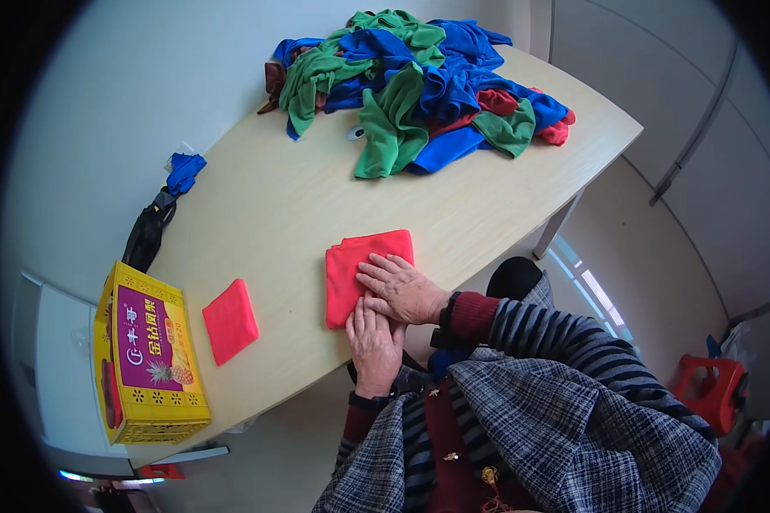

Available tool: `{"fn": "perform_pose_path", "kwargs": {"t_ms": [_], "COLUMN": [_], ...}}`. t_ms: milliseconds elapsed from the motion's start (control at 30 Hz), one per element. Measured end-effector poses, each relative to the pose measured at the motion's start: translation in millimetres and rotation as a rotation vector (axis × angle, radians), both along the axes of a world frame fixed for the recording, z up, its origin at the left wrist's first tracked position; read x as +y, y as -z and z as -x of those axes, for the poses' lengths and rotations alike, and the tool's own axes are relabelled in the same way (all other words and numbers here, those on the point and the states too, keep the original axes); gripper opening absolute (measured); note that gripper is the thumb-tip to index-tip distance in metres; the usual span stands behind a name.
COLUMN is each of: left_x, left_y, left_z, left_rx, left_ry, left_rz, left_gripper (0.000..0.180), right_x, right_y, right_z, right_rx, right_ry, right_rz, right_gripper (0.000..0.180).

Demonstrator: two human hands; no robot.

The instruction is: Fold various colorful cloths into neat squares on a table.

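In the head view, the right hand (399, 289) lies flat, fingers slightly spread, on a folded red cloth (346, 269) near the desk's (274, 214) near edge, while the left hand (375, 349) rests at the cloth's near side, fingers straight and close together. Uneven pressure or a drag toward the body could skew the layers or pull the cloth over that edge. A leftward sweep might disturb the smaller red cloth (230, 322) by the desk's left end.

Fingers (373, 270) on folded red cloth (345, 267)
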State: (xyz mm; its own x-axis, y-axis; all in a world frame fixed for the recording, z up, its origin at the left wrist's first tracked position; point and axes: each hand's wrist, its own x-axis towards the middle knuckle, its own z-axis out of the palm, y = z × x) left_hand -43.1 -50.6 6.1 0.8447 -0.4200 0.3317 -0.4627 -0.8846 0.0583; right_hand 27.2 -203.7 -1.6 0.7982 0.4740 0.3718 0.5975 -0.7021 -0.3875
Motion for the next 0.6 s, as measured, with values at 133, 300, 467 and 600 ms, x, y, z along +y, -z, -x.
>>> {"fn": "perform_pose_path", "kwargs": {"t_ms": [133, 300, 467, 600], "left_x": [2.9, 7.3, 27.3, 37.9], "left_y": [-3.6, -7.1, -17.2, -27.0], "left_z": [3.7, -1.2, -20.1, -51.9], "left_rx": [-0.006, -0.019, 0.175, 0.152], "left_ry": [-0.017, -0.037, -0.062, -0.015], "left_rz": [0.057, 0.084, 0.221, 0.252], "left_gripper": [0.051, 0.048, 0.041, 0.042], "right_x": [-0.7, -16.5, -14.7, -1.0], "right_y": [6.4, 9.2, 2.2, -16.1], "right_z": [-3.6, -12.7, -10.7, 2.8], "right_rx": [-0.019, -0.112, -0.079, -0.001], "right_ry": [0.022, 0.082, 0.111, 0.111], "right_rz": [0.022, 0.042, 0.154, 0.226], "right_gripper": [0.059, 0.057, 0.059, 0.061]}}
